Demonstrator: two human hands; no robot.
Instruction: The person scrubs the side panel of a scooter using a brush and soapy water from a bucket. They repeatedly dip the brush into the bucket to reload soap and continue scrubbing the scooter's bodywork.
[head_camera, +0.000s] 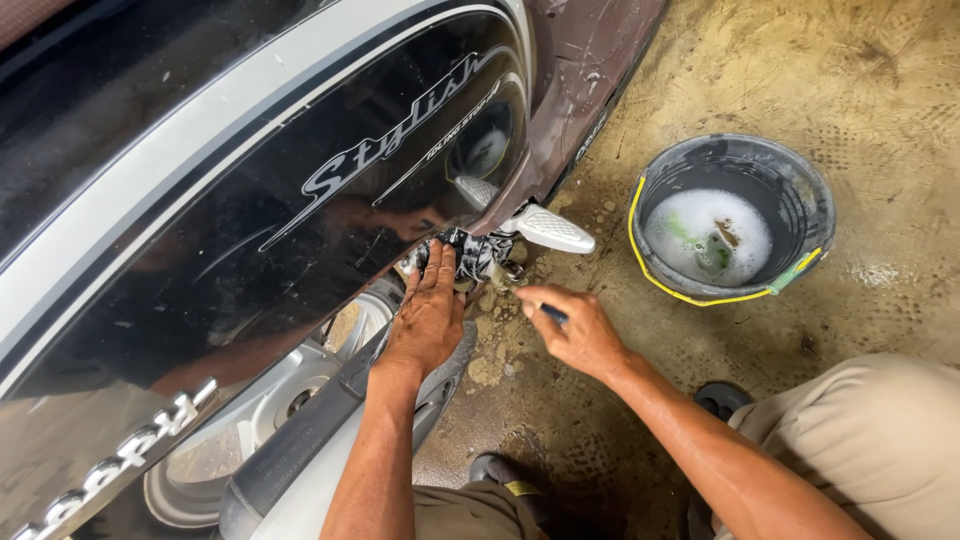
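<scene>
Head view: left hand (428, 318) presses flat, fingers spread, on a cloth (470, 252) under the panel (300, 200). Right hand (575, 330) pinches a brush (549, 313), near the bucket (800, 195).

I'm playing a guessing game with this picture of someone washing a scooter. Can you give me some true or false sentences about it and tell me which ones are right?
1. The bucket has soapy water in it. True.
2. The left hand rests flat on the ground. False: it presses against the scooter's lower parts, beside the silver footrest.
3. The right hand holds a thin dark tool like a small brush. True, though only a bit of the tool shows.
4. The bucket's handle is red. False: the handle is yellow.
5. The scooter's side panel is shiny black. True.
6. The ground is green grass. False: it is wet, dirty concrete.
</scene>
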